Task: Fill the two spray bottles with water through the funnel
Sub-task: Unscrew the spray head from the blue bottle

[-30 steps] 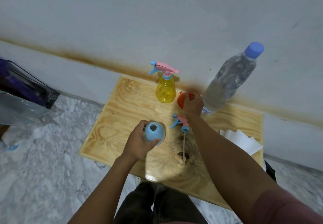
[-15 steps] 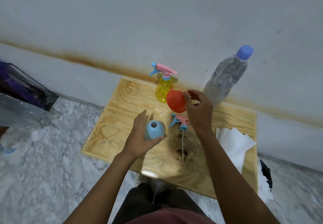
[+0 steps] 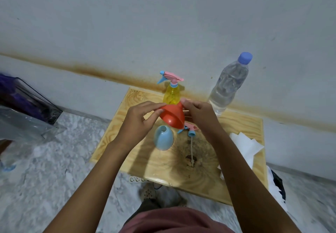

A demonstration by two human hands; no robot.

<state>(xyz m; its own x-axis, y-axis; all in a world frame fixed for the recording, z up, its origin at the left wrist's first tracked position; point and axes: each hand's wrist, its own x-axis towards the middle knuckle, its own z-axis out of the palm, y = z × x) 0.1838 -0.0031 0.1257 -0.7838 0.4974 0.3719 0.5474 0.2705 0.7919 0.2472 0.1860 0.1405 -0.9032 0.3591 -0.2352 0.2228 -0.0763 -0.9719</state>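
- The left hand [image 3: 138, 122] has let go of the blue spray bottle [image 3: 163, 138] and come up to the orange funnel [image 3: 172, 116]. Its fingertips now pinch the rim on the 9 o'clock side.
- The right hand [image 3: 198, 114], which lifted the funnel from the back of the desk [image 3: 127, 142], pinches the rim at 3 o'clock.
- The funnel hangs tilted just above the blue bottle, toward 1 o'clock of its open neck, and is not seated yet.
- The blue bottle stands unheld near the desk's middle, its sprayer head [image 3: 190, 130] lying at its 3 o'clock.
- I'd judge the next job is fitting the spout into that neck; an unsteadied bottle could tip.
- The yellow spray bottle [image 3: 171, 94] at 12 o'clock has its sprayer on, and the water bottle [image 3: 229, 87] at 2 o'clock is capped, so no pouring has begun.
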